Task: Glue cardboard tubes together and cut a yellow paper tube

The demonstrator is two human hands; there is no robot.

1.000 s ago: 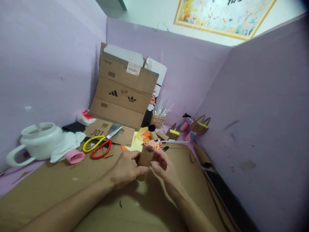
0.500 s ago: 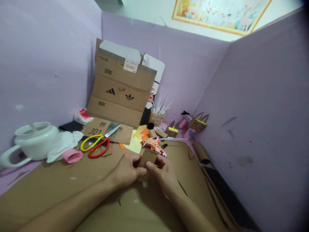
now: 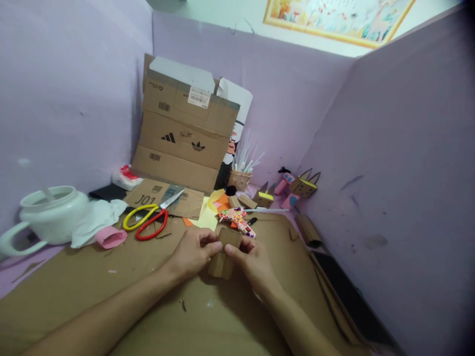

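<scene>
Both hands meet over the brown cardboard sheet (image 3: 111,291) on the table. My left hand (image 3: 193,254) and my right hand (image 3: 252,262) pinch a small folded brown cardboard piece (image 3: 224,247) between thumbs and fingertips, holding it low over the sheet. Its lower part hangs between the two hands. Just beyond the hands lies a patterned colourful paper piece (image 3: 235,217) on yellow and orange paper (image 3: 208,215).
Scissors with yellow and red handles (image 3: 146,222), a pink paper roll (image 3: 110,237), white tissue (image 3: 98,217) and a white pot (image 3: 48,212) sit left. A flattened shoe carton (image 3: 181,133) leans on the back wall. Small cardboard figures (image 3: 297,190) and a basket of sticks (image 3: 240,179) stand at the back right.
The cardboard piece stood upright between my hands a second ago; now it is lower and flatter, pressed between both thumbs. The view has shifted slightly.
</scene>
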